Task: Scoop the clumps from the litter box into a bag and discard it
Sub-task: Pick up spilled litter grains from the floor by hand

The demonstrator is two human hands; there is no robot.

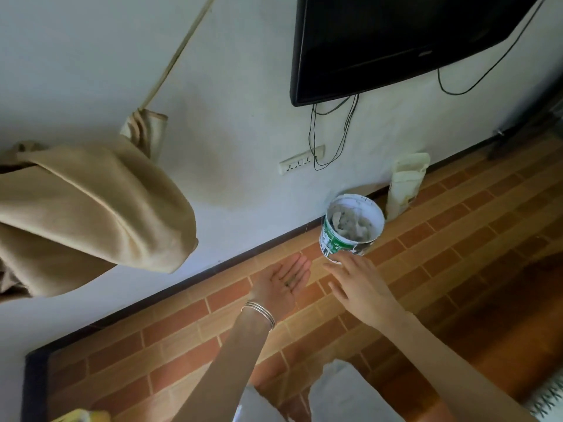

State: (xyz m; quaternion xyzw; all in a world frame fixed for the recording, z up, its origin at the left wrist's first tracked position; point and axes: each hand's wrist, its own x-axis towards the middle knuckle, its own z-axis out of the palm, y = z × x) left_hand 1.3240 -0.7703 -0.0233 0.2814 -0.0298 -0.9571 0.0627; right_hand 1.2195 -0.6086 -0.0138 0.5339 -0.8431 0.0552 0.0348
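From the head view, I take the white-and-green bucket [352,228] as my landmark: it stands on the brick-patterned floor [457,254] just in front of the dark skirting at the foot of the wall, its mouth open upward and filled with crumpled pale material that I read as a bag or discarded waste, though I cannot tell which. My right hand [358,287] reaches toward the bucket from the near side, palm down and fingers spread, its fingertips touching or almost touching the bucket's lower rim; it grips nothing. I judge it is placed to steady or draw the bucket closer. My left hand [285,280] sits just to the left of the bucket, palm up and flat open, with small dark specks on the palm, likely stray litter grains kept level so they can be tipped in. Behind and right of the bucket a pale pouch [406,184] leans upright against the wall. Well to the left of the bucket a beige cloth [91,214] hangs. No litter box or scoop is visible, so the bucket seems the disposal point.
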